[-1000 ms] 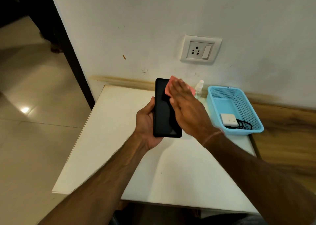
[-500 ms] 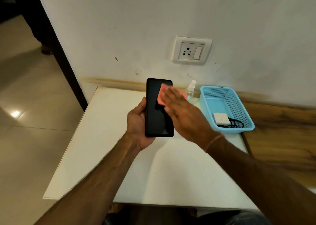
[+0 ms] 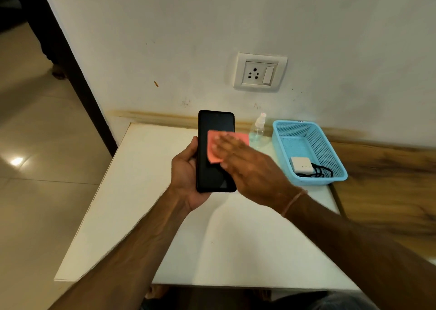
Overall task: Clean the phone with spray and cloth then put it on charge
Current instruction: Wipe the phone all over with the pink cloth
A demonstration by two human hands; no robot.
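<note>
My left hand (image 3: 186,172) grips a black phone (image 3: 214,125) upright above the white table (image 3: 146,191), screen towards me. A pink cloth (image 3: 214,154) lies across the middle of the screen, and my right hand (image 3: 252,168) presses it there with straight fingers. A clear spray bottle (image 3: 258,130) with a white top stands by the wall just right of the phone. The white charger (image 3: 300,164) with its black cable lies in a blue basket (image 3: 330,149). A wall socket (image 3: 259,73) with a switch is above.
The basket sits at the table's back right corner, next to a wooden surface (image 3: 389,187). A dark door frame (image 3: 70,57) and tiled floor (image 3: 35,168) lie to the left. The table's front edge is near my body.
My right hand has slid the pink cloth from the phone's top right corner down to the middle of the screen. The left hand keeps its grip.
</note>
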